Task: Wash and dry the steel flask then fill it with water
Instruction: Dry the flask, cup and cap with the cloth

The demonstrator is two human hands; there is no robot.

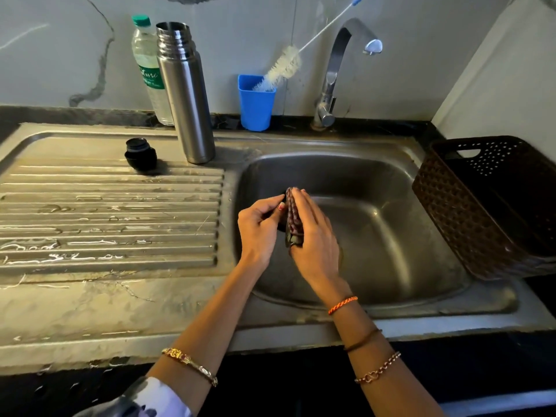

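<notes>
My right fingers (296,206) lie flat against a dark scrubber (292,218), my left hand (258,227) pinching its other face, the right hand (313,239) pressing it, both over the sink (391,236), so drips fall in the basin, I reckon. The flask (186,94) stands upright and uncapped, far left on the drainboard (105,212), its cap (140,154) just left of it. Brush (282,69) waits in the blue cup (255,106).
</notes>
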